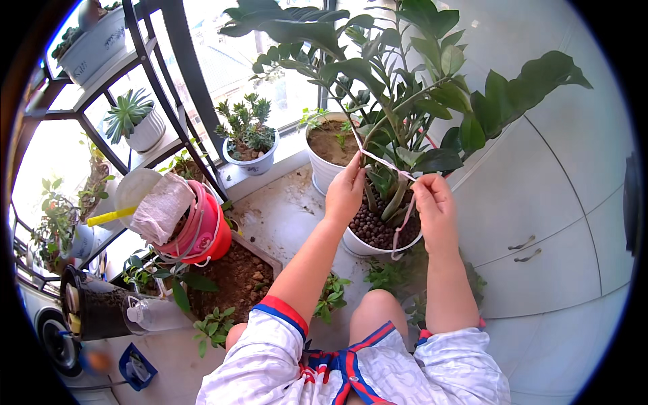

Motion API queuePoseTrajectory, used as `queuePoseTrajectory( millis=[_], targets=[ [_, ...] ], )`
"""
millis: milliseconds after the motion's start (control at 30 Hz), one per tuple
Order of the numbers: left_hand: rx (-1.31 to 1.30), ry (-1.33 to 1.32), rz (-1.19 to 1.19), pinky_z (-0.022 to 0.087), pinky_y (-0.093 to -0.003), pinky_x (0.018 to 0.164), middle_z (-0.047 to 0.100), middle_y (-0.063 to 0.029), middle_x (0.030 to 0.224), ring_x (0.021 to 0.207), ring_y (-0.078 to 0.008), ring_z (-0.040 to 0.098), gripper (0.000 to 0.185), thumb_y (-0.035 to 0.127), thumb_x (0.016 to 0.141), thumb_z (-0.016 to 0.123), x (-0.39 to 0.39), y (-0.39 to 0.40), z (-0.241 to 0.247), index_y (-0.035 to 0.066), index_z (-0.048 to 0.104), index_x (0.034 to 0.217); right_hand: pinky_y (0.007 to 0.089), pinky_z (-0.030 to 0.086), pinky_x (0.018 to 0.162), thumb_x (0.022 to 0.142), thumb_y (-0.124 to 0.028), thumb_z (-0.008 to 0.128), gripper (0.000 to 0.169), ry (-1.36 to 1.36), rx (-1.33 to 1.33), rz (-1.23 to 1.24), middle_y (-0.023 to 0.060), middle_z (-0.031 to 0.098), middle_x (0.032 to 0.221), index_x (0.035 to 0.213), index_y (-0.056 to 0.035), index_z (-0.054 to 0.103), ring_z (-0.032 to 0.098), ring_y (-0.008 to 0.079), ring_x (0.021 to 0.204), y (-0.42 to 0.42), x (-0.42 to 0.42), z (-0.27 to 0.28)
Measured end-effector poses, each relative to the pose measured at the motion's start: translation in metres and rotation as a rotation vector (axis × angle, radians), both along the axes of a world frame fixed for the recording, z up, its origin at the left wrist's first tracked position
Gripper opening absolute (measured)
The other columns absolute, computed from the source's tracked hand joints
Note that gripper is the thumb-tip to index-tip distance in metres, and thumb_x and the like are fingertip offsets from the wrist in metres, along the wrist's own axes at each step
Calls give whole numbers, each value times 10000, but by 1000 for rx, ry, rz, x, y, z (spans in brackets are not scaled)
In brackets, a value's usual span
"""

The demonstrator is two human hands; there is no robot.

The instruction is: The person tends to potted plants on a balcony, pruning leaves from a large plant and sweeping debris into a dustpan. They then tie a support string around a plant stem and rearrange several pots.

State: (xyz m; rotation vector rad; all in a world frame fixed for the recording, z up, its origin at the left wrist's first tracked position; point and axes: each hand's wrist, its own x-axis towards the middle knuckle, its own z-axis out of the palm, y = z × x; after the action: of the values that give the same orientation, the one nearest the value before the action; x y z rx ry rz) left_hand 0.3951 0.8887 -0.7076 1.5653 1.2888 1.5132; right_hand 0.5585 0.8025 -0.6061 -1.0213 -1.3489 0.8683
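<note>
A tall ZZ plant with thick green stems grows from a white pot filled with round brown clay pebbles. Across the front of its stems runs a pale pink ribbon. My right hand pinches the ribbon between thumb and fingers at the right of the stems, and a loose tail hangs down over the pot's rim. At the left side, my left hand has its fingertips up against the ribbon and a stem; whether they grip the ribbon is hard to see.
Close behind stands a white pot of soil with small seedlings. Nested pink and red buckets rest by a soil-filled planter on the left. A black metal plant rack lines the window. White cabinets flank the right side.
</note>
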Motion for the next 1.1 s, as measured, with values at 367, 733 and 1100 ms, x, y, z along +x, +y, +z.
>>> queuePoseTrajectory(
  millis=[367, 733, 1100],
  targets=[
    [-289, -780, -55, 486, -349, 881, 605, -88, 1273, 1043, -203, 610, 511, 201, 925, 548, -53, 86, 8, 55, 495, 1412, 184, 360, 622, 989, -82, 591, 64, 5, -35, 37, -64, 513, 788, 952, -31, 582, 437, 13, 708, -17, 7, 10],
    [-465, -175, -149, 495, -373, 622, 622, -54, 847, 708, -184, 575, 171, 201, 879, 540, -30, 199, -20, 72, 636, 940, 200, 389, 614, 962, -72, 621, 57, -70, -96, 150, -45, 533, 776, 958, -24, 590, 463, 28, 700, -7, 18, 3],
    [-409, 48, -149, 498, -370, 633, 628, -55, 855, 722, -186, 583, 173, 197, 885, 542, -56, 242, -13, 69, 638, 954, 245, 449, 643, 948, -112, 643, 85, -176, -169, 285, -1, 600, 779, 963, -33, 617, 544, 68, 705, 10, 42, 4]
  ],
)
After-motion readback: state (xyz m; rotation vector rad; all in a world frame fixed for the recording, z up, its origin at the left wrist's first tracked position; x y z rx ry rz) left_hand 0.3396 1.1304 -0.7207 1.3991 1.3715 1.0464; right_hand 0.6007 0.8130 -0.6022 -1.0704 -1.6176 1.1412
